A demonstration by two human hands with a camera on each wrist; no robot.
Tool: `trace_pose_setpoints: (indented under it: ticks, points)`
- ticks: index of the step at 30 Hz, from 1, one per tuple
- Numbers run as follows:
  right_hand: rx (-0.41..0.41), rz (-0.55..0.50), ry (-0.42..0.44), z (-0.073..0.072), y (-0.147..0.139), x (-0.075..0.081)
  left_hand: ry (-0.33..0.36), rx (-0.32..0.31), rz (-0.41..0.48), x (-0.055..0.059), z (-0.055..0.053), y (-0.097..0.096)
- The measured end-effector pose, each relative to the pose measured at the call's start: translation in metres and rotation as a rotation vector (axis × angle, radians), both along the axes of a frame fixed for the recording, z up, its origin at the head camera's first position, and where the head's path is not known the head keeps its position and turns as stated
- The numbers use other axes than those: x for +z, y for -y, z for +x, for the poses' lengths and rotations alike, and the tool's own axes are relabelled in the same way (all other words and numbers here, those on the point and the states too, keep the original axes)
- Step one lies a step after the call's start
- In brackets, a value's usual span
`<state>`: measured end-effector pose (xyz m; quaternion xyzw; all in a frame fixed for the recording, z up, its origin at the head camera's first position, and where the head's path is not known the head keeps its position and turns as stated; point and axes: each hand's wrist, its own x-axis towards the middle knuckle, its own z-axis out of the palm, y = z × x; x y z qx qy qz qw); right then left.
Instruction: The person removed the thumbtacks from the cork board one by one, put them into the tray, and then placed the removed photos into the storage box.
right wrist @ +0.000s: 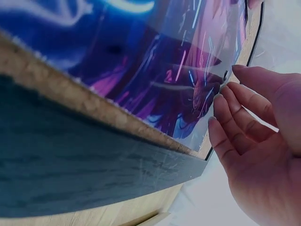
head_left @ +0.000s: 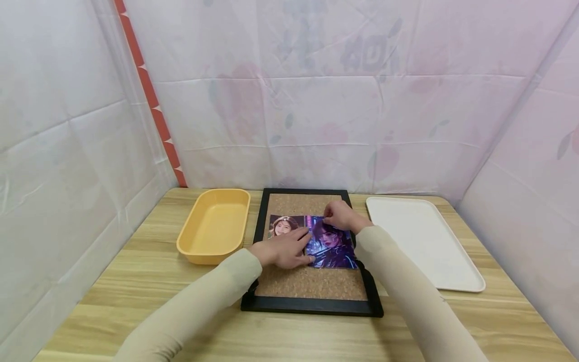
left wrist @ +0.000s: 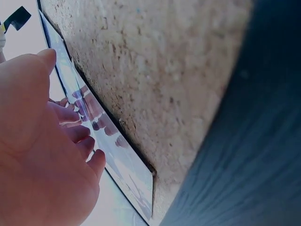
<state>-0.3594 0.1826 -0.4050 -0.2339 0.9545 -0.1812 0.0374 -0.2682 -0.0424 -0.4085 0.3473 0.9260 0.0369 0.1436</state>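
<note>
A cork board (head_left: 312,286) in a black frame lies on the table with two glossy pictures across its middle. On the right is a purple-blue picture of a figure (head_left: 336,251); a photo of a smiling person (head_left: 283,225) lies to its left. My left hand (head_left: 285,249) rests over the left photo, its fingers extended to the purple picture's edge. Near that picture's top, my right hand (head_left: 341,216) brings thumb and fingertips together around a tiny dark, pin-like thing (right wrist: 225,76). Fingers largely hide it, so its exact kind is unclear.
A yellow tray (head_left: 182,246) stands left of the board, and a white tray (head_left: 445,241) lies to the right. Pale fabric walls (head_left: 316,115) enclose the wooden table (head_left: 135,281) at the back and sides.
</note>
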Motion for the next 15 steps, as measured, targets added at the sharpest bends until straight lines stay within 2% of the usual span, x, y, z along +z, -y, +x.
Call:
trace_pose_setpoints:
  ticks: [6, 15]
  points:
    - [-0.024, 0.029, -0.032, -0.003, 0.0037, -0.0022, 0.007, -0.018, -0.005, 0.0, -0.0016, -0.0034]
    - [-0.076, 0.051, -0.03, -0.0066, 0.0061, -0.0057, 0.017, -0.02, -0.054, 0.0024, -0.0013, -0.0073]
